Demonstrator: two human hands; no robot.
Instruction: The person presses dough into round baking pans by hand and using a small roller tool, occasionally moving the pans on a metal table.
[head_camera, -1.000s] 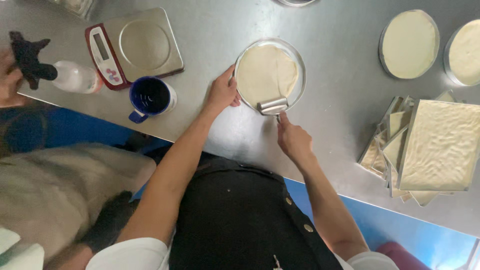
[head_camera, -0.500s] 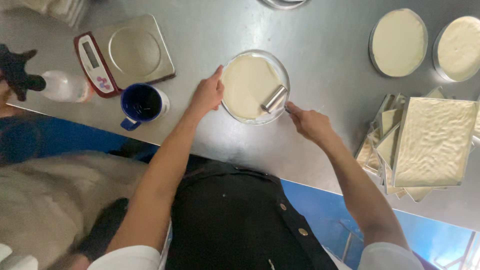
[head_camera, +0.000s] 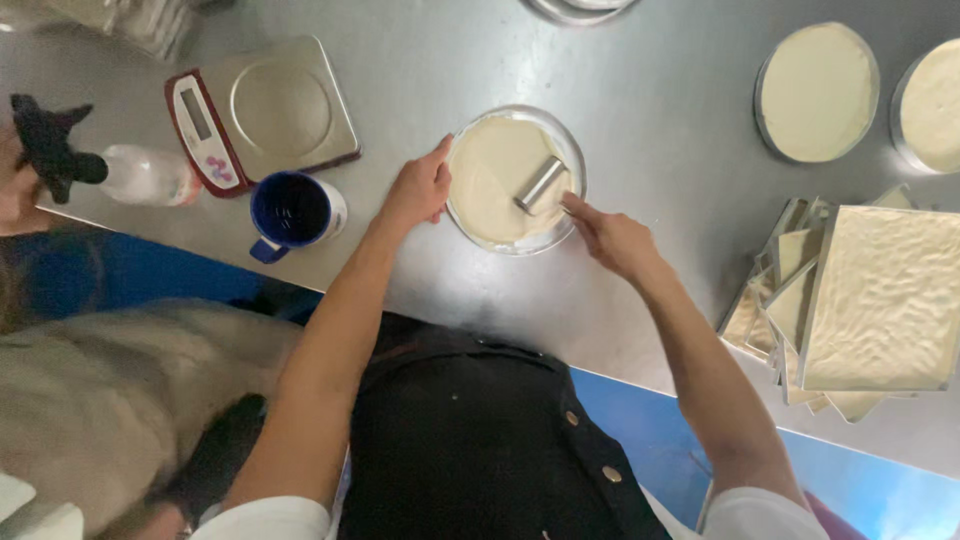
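Note:
A round metal pan (head_camera: 571, 160) lined with pale dough (head_camera: 495, 175) sits on the steel table in front of me. My left hand (head_camera: 417, 188) rests against the pan's left rim, fingers on its edge. My right hand (head_camera: 612, 237) grips the handle of a small metal roller (head_camera: 541, 184), whose cylinder lies on the dough in the right part of the pan.
A red-and-steel kitchen scale (head_camera: 258, 113), a blue mug (head_camera: 292, 213) and a clear bottle (head_camera: 145, 174) stand at the left. Two more dough-filled round pans (head_camera: 817, 92) (head_camera: 928, 105) sit at the far right. Stacked rectangular dough-lined trays (head_camera: 878, 300) lie at right. Another person's hand (head_camera: 14, 188) is at the left edge.
The roller has moved from the pan's near edge up and right onto the dough, turning diagonal. My right hand followed it. My left hand stayed on the rim.

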